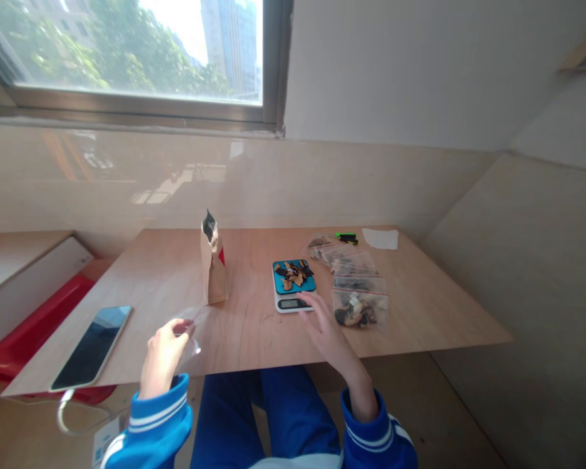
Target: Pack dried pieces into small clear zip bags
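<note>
One clear bag (195,349) is pinched by the left hand (165,348), at eight o'clock from the scale (289,304); its fingers are almost closed together on the plastic, and I see no pieces inside. Between eight and nine o'clock, beyond this hand, a phone (94,348) lies near the edge of the worktop (254,339). The right hand (326,332) is at five o'clock; its fingers are loosely spread and have hold of nothing, with the tips at the scale's display. Whether they touch it, I cannot tell.

On the scale, dark and tan dried pieces (295,275) lie loose in a small heap, so this portion seems unfinished; the reading is too small for me. From four round to one o'clock, several filled bags (355,311) overlap in a row, and these portions seem to be done. At nine o'clock the paper bag (215,270) stands upright with open mouth; how much remains within is hidden. Farther, between one and two o'clock, lies a green-and-black tool (346,238), and at two a white sheet (381,239).
</note>
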Demonstrator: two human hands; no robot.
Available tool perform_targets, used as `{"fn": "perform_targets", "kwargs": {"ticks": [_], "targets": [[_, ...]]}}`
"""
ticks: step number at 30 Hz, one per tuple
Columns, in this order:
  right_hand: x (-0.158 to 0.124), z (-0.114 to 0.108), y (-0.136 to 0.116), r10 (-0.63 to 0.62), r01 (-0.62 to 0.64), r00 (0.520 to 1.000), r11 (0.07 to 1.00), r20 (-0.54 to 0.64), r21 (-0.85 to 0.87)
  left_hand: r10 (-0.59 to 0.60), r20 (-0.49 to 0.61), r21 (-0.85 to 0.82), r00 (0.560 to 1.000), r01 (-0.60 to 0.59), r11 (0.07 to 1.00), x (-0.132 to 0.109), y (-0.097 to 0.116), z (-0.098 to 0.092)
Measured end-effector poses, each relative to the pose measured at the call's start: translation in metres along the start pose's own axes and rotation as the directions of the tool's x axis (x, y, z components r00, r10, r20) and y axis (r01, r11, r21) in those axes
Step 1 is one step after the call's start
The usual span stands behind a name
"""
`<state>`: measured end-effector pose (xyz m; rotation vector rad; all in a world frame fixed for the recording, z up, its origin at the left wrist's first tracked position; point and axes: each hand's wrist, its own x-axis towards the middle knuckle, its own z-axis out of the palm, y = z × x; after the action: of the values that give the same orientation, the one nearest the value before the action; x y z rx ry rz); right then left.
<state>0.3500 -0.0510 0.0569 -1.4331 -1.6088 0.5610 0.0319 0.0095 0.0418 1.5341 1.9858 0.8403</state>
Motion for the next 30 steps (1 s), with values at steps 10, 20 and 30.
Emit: {"fn": "perform_targets", "kwargs": {"ticks": [10, 20, 30], "targets": [[0.007, 0.076, -0.046, 0.244, -0.289, 0.957, 0.729, 0.159, 0.62, 0.397, -0.094, -0.416, 0.913, -0.398, 0.817, -0.059, 0.095, 0.024], [0.055, 0.029, 0.042, -0.003, 0.005, 0.999, 0.999, -0.036, 0.042, 0.389, -0.422, -0.146, 0.819, -0.485, 0.862, -0.057, 0.085, 0.037], [0.114, 0.045, 0.117, 0.083, -0.006, 0.985, 0.896, 0.155, -0.444, 0.402, -0.313, -0.218, 0.861, -0.477, 0.852, -0.05, 0.079, 0.052]]}}
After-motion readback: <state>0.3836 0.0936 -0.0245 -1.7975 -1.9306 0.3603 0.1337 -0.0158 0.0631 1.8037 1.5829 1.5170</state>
